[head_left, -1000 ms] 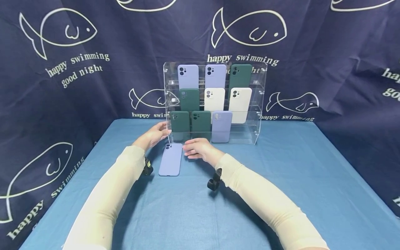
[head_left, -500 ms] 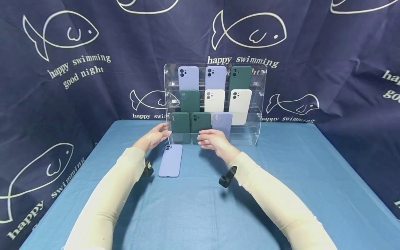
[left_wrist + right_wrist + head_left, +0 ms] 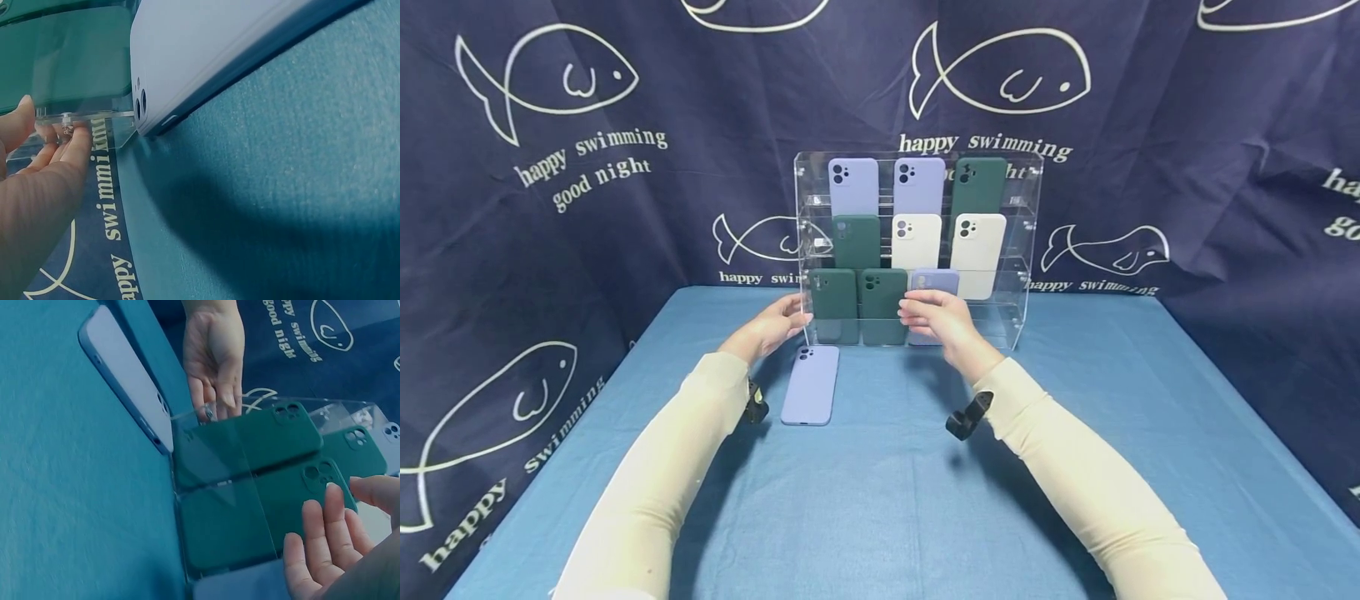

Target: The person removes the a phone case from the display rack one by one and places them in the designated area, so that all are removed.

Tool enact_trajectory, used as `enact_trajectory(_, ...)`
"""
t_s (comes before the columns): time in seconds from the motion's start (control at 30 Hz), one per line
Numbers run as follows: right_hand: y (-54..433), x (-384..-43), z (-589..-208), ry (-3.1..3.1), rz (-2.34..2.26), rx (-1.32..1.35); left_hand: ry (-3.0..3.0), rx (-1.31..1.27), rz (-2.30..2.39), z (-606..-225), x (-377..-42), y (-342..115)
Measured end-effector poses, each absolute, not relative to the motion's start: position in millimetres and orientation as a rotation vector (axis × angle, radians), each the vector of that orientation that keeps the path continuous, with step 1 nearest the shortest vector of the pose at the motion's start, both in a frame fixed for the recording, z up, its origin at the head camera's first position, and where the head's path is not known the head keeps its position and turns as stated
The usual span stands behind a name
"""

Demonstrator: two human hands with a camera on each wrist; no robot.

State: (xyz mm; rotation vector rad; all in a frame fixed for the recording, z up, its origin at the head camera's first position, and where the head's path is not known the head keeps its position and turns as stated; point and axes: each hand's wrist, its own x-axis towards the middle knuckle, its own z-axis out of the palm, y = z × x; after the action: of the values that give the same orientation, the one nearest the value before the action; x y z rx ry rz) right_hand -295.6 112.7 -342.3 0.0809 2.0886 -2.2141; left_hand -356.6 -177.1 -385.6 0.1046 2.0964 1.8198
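A clear acrylic display rack (image 3: 1019, 292) stands at the table's far side, with phone cases in three tiers. My left hand (image 3: 775, 325) holds the rack's left side edge; in the left wrist view its thumb and fingers (image 3: 76, 147) lie on either side of the clear panel. My right hand (image 3: 946, 327) is at the bottom tier, in front of the lavender phone case (image 3: 935, 280) and partly covering it. Its fingers (image 3: 317, 532) are loosely extended beside a dark green phone case (image 3: 883, 304), with nothing held. Another lavender phone case (image 3: 811, 385) lies on the table before the rack.
White phone cases (image 3: 978, 254) and a green phone case (image 3: 857, 240) fill the middle tier. On the top tier are two lavender phone cases (image 3: 854, 185) and a green one. Blue cloth (image 3: 820, 500) covers the table; a dark fish-print curtain (image 3: 1150, 142) hangs behind.
My right hand has moved right and up, from beside the lavender case on the table to the front of the rack's lavender case. The left hand stays on the rack's edge.
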Motion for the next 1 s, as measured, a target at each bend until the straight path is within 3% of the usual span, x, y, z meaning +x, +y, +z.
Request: enact_trajectory(1.0, 162, -312, -340, 2.167, -2.417, 0.329, 2.075, 0.109, 1.857, -384, -353, -177)
